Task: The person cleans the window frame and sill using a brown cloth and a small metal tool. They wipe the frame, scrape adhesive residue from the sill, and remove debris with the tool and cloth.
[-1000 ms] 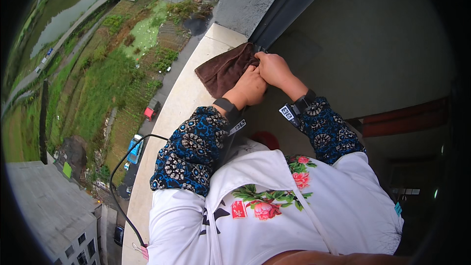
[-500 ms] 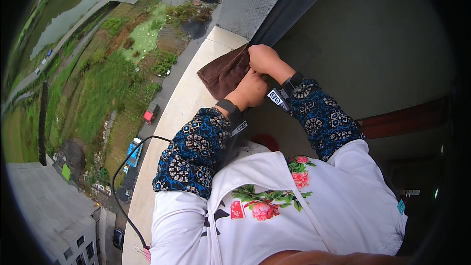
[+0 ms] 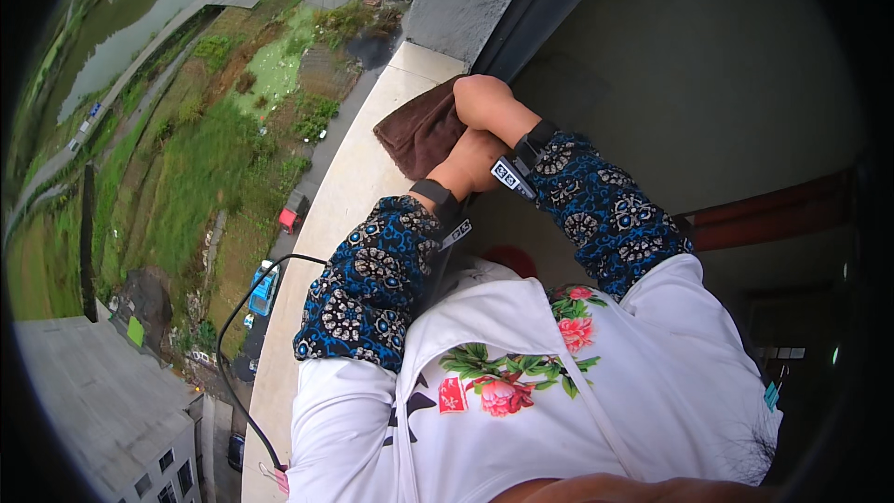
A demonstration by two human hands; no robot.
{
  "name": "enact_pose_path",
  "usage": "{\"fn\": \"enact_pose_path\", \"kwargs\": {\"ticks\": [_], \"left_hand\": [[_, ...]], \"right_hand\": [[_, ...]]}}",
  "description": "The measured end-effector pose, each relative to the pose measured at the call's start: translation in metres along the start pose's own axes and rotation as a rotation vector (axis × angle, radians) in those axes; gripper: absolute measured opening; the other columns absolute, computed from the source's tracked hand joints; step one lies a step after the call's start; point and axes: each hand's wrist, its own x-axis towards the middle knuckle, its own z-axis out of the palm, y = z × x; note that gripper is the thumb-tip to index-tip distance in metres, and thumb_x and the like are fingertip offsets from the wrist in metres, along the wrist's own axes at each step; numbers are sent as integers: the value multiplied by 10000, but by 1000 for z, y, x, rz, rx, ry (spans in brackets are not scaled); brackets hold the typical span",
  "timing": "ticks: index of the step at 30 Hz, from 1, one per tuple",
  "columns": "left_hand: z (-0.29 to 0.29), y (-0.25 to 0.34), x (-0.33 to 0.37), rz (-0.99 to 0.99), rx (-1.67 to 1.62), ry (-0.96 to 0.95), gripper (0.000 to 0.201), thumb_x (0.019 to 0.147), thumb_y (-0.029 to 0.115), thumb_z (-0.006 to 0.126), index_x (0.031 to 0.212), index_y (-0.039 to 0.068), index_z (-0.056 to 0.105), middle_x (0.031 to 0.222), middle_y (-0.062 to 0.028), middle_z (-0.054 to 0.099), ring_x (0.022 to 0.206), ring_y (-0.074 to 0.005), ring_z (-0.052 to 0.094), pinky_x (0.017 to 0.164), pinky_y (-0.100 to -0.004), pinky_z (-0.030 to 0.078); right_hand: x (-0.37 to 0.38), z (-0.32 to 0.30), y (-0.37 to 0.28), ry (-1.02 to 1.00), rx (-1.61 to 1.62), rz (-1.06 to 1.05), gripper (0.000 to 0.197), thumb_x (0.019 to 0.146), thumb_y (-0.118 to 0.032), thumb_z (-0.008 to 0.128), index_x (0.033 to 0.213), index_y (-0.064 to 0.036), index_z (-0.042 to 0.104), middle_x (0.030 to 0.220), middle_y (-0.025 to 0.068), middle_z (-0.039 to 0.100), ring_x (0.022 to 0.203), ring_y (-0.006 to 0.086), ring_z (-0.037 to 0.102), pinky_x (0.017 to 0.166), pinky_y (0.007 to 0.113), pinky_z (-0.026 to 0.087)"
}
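A folded brown cloth [image 3: 419,128] lies over the pale stone ledge [image 3: 358,168], up by its far end. My right hand [image 3: 489,104] is closed on the cloth's right-hand end, the fingertips turned out of sight. My left hand [image 3: 471,164] sits just below it, fingers curled in at the cloth's lower edge and mostly hidden. The two hands touch, the right wrist passing close above the left hand. Both forearms wear dark patterned sleeve covers, with a black band at each wrist.
A grey rough wall [image 3: 466,0] and a dark frame [image 3: 549,5] rise at the ledge's far end. Beyond the ledge is a long drop to grass, a road and a blue truck [image 3: 264,287]. A black cable [image 3: 221,345] loops over the ledge at left.
Both hands have shifted slightly left, the right hand also a little farther away, still at the cloth. The cloth's right end is bunched a bit more.
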Motion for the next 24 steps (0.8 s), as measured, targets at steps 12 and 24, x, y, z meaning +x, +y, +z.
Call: {"fn": "enact_pose_path", "kwargs": {"ticks": [12, 24], "left_hand": [[-13, 5, -6, -165, 122, 148, 642, 781, 181, 725, 1367, 13, 521, 1409, -210, 488, 1300, -390, 445, 1075, -466, 382], [-37, 40, -18, -314, 618, -84, 527, 844, 314, 681, 1287, 44, 587, 1347, -168, 557, 1269, -376, 471, 992, -501, 390]], "right_hand": [[-16, 17, 61, 389, 253, 108, 246, 884, -85, 548, 1083, -17, 676, 948, 241, 725, 912, 411, 710, 792, 507, 575], [-190, 100, 105, 512, 1113, 59, 257, 921, -16, 571, 1165, -10, 653, 639, 101, 591, 546, 151, 548, 571, 316, 459]]}}
